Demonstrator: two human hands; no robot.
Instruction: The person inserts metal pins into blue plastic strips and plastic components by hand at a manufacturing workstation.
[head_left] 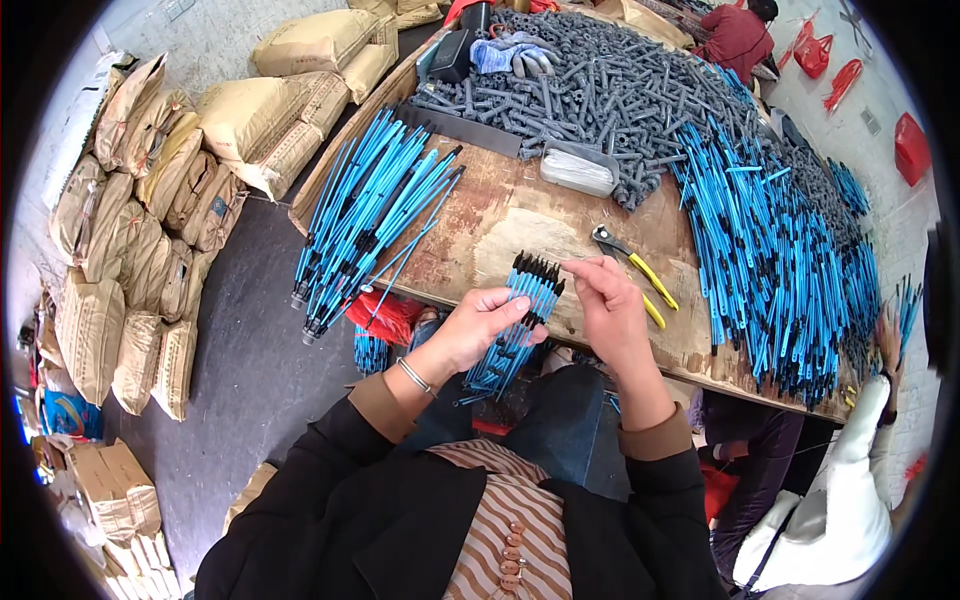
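Note:
My left hand (pixel 487 325) is closed around a bundle of thin blue plastic strips with black ends (pixel 515 335), held upright over my lap at the table's near edge. The black tips stand grouped together at the top. Just right of them is my right hand (pixel 612 305), its index finger stretched toward the tips and its other fingers loosely bent. I see nothing in that hand. Beyond it, on the wooden table (pixel 500 240), lie cutting pliers with yellow handles (pixel 648 285).
More blue strips lie in a pile at left (pixel 375 220) and a larger heap at right (pixel 765 270). Grey plastic plugs (pixel 600 90) cover the far table. A clear tray of thin pieces (pixel 580 168) sits before them. Brown sacks (pixel 130 210) are stacked left. People (pixel 840 500) sit nearby.

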